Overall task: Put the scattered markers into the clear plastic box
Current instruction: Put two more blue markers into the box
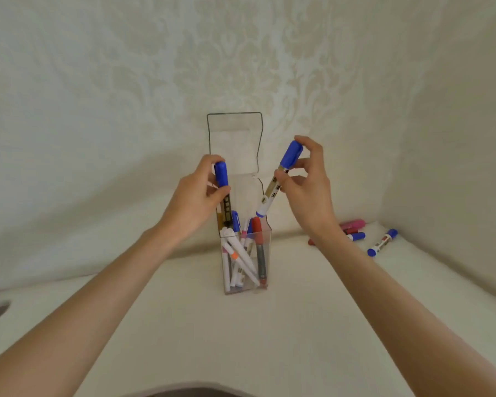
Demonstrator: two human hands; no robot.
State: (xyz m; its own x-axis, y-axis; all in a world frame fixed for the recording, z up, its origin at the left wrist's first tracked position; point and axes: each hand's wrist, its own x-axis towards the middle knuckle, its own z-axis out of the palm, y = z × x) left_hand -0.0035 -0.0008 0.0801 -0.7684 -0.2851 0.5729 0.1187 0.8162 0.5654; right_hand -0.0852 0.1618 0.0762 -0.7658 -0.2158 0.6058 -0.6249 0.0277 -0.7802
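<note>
Right now both hands are over the clear plastic box (245, 262), which stands upright near the middle of the table (298, 325) w/ its hinged lid (234, 141) flipped up at the back.

Left hand (195, 202) is closed round a blue-capped marker (223, 193), thumb and fingers pinching it just under the cap. Long axis near vertical, cap up, lower end already past the rim at the box's left side. I'd say that one only needs letting go.

Right hand (307, 184) pinches a second blue-capped marker (279, 179) high on the barrel, by the cap. Its long axis is tilted: cap up and to the right, tail end down and to the left, pointing at the box mouth. The tail hangs just above the right rim, seemingly not yet inside. So the opening lies below and left of that grip, and the marker's own axis roughly lines up w/ the way in. Probably a short slide down along that axis, then release.

Box already holds several markers, incl. a red-capped one (257, 227) standing at the right side and white barrels leaning across each other, so space is tight and the incoming tail may catch on the caps.

Still out: a few markers near the table's far right edge, behind the right wrist – a pink one (354, 224), a blue-capped one (357, 236), and further right another blue-capped marker (382, 242) lying diagonally. Right hand is nearer those.
</note>
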